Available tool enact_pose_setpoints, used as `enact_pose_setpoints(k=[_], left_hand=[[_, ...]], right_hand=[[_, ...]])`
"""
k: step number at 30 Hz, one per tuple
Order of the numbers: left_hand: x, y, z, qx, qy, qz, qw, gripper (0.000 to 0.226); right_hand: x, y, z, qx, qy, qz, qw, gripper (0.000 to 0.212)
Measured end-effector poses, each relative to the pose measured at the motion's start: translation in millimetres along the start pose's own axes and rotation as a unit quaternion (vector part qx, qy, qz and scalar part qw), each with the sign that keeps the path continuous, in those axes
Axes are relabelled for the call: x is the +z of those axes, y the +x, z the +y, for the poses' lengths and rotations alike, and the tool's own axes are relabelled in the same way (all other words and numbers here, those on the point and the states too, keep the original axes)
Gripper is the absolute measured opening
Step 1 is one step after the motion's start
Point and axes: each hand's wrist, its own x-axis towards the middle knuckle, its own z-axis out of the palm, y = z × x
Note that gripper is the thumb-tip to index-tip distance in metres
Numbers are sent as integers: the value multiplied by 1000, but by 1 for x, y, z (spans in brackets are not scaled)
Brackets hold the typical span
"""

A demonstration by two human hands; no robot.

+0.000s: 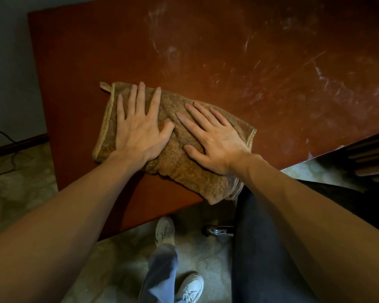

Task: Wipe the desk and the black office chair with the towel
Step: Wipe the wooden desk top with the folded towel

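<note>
A folded brown towel (179, 171) lies flat on the reddish-brown desk (228, 62), near its front edge, one corner hanging over the edge. My left hand (138, 125) presses flat on the towel's left half, fingers straight and spread. Beside it, my right hand (212, 136) presses flat on the right half, fingers straight too. The desk's right part carries whitish dusty streaks. The black office chair (260, 248) stands below the desk's front edge, its dark back under my right forearm and a chrome base leg with a caster (217, 231) showing.
A pale patterned carpet (118, 259) covers the floor, where my feet in white shoes (165, 230) stand. A dark wooden unit (372, 158) sits at the right edge. A cable (0, 132) runs along the wall and baseboard at left.
</note>
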Motion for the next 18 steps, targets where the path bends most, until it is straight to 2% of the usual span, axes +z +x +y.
enact_pose_setpoints(k=[8, 15, 18], left_hand=[[0, -17, -7, 28, -1, 0, 1000, 75], [1, -59, -29, 49, -6, -10, 999, 76], [0, -68, -36, 43, -7, -16, 999, 76]], right_hand=[[6, -17, -27, 54, -7, 25, 998, 75], [22, -39, -96, 120, 19, 25, 992, 76], [24, -38, -104, 127, 33, 19, 991, 76]])
